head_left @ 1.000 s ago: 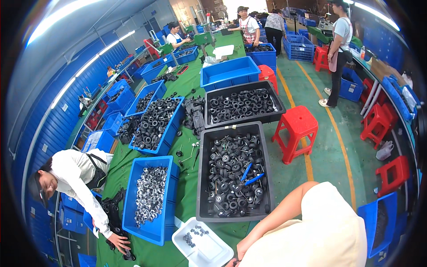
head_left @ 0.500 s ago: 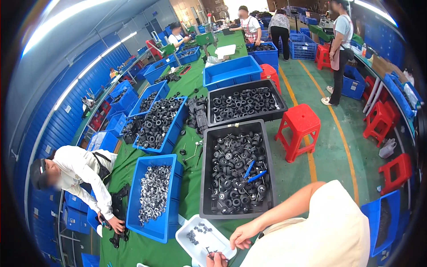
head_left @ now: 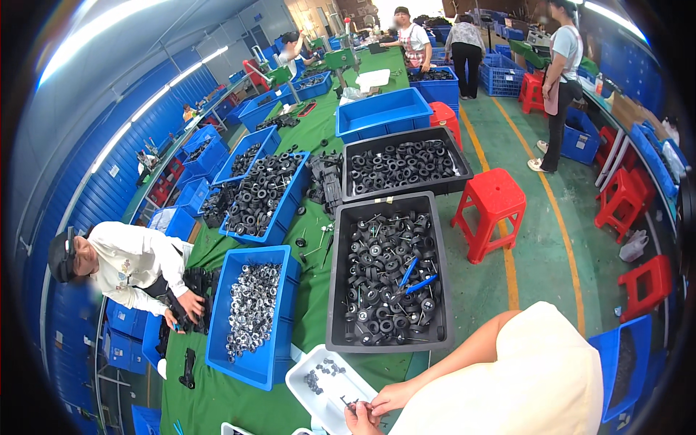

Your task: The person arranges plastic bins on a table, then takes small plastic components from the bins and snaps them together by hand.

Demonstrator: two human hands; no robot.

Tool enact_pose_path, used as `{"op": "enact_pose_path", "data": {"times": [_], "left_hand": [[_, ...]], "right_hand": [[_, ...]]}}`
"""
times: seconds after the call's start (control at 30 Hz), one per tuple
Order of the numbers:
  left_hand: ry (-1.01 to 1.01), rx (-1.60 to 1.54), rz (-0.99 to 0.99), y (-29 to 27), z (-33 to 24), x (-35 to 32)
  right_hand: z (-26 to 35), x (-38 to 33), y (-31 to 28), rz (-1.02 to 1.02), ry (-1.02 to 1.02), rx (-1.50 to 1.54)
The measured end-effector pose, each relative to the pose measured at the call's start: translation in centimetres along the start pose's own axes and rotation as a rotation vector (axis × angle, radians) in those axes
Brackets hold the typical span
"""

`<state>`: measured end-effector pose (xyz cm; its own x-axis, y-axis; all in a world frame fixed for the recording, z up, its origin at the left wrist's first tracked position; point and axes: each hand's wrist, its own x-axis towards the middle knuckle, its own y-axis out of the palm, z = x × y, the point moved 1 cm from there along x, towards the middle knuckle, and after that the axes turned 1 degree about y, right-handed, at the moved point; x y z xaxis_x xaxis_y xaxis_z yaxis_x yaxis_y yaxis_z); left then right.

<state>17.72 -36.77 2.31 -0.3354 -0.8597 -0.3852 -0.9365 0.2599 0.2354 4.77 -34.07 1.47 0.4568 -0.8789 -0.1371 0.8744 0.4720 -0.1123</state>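
Note:
Low in the view, my right hand point(head_left: 397, 396) and my left hand point(head_left: 359, 419) meet over the near end of a white tray point(head_left: 303, 366). Their fingertips pinch a small dark part point(head_left: 350, 403) between them. My right forearm runs down from a cream sleeve point(head_left: 529, 377) at the lower right. A few small dark pieces point(head_left: 322, 373) lie loose in the tray. The tray rests on a green-covered table point(head_left: 217, 399), just in front of a black bin.
The black bin point(head_left: 339, 290) holds black rollers and blue-handled tools. Left of it stands a blue bin point(head_left: 221, 341) of silvery parts. A person in white point(head_left: 134, 264) works at the table's left side. Red stools point(head_left: 496, 199) and standing people point(head_left: 562, 80) fill the aisle.
My hands have come up into view at the white tray; a second ago only my forearm showed. The person at the left has shifted a hand along the table.

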Motion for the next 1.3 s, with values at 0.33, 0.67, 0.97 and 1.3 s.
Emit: {"op": "enact_pose_path", "data": {"times": [0.33,0.67,0.97,1.3], "left_hand": [[-0.117,-0.403,0.11,1.5,-3.7,-1.4],[0.135,-0.122,-0.408,-2.4,-6.3,0.6],[-0.014,0.012,-0.066,3.4,-1.4,1.0],[-0.151,-0.151,-0.074,3.1,-1.6,1.3]], "right_hand": [[1.5,-0.2,0.0,-0.063,-0.184,-0.034],[0.6,-1.7,-2.1,-0.066,0.033,0.407],[0.5,-1.5,-2.0,-0.131,0.132,0.182],[0.6,-1.3,-2.3,-0.068,0.084,0.186]]}}
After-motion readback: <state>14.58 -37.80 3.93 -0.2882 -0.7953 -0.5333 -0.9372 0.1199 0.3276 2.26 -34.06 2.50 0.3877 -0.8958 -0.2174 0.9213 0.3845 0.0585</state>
